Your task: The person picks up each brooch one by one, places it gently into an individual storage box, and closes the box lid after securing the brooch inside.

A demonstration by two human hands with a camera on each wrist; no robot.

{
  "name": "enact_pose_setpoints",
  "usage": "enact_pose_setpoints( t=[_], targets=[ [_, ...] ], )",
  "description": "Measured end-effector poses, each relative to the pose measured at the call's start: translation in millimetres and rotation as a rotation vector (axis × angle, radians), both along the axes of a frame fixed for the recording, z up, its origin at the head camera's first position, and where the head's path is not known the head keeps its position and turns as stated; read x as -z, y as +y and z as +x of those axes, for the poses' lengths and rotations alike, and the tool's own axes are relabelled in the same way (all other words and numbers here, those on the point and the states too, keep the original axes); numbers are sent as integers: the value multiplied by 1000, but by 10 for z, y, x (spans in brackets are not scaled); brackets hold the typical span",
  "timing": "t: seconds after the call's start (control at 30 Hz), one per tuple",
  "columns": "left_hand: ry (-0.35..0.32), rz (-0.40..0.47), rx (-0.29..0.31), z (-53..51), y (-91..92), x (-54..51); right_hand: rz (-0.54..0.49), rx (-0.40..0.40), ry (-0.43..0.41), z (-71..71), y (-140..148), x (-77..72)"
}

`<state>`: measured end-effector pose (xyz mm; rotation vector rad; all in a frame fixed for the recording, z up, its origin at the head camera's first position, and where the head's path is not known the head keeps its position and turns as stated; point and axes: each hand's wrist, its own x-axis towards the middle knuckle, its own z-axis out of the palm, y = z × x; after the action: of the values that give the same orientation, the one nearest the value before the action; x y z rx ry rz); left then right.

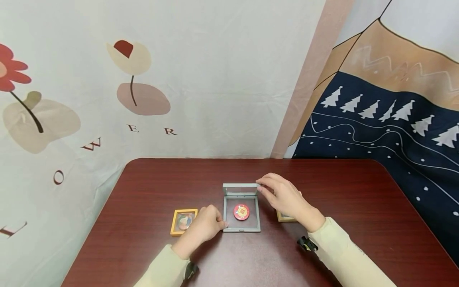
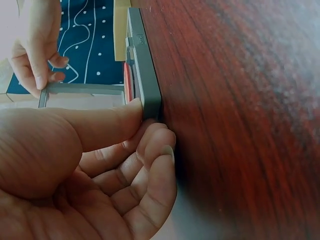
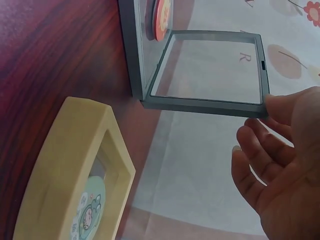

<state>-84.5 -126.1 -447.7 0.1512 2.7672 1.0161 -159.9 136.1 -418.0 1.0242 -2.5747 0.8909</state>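
A grey square display case point(image 1: 242, 230) lies on the table with its clear-windowed lid point(image 3: 210, 106) swung up on the far side. Inside the base is a red round disc point(image 1: 241, 212) with a yellow centre, seen edge-on in the left wrist view. My left hand point(image 1: 206, 222) pinches the base at its near left corner, thumb on the rim and fingers curled at the side. With thumb and fingertips, my right hand point(image 1: 283, 195) pinches the raised lid by its outer right corner. Its other fingers curl loosely below.
Left of the case lies a yellow square frame point(image 1: 173, 227) holding a round coloured disc. To the right, partly behind my right hand, is a pale yellow frame point(image 3: 60, 150) with a green round picture. Printed cloth point(image 1: 222, 79) hangs behind the dark red table point(image 1: 150, 175).
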Motion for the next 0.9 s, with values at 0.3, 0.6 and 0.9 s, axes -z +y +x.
enact_pose_setpoints(
  t=[0.3,0.6,0.9],
  targets=[
    [-11,-5,23,-3,-6,13,51,-7,30,143,24,32],
    [-23,-1,39,3,-6,31,112,-50,92,286,41,56],
    [-15,-10,59,-11,-30,13,140,-93,71,440,31,114]
  ],
)
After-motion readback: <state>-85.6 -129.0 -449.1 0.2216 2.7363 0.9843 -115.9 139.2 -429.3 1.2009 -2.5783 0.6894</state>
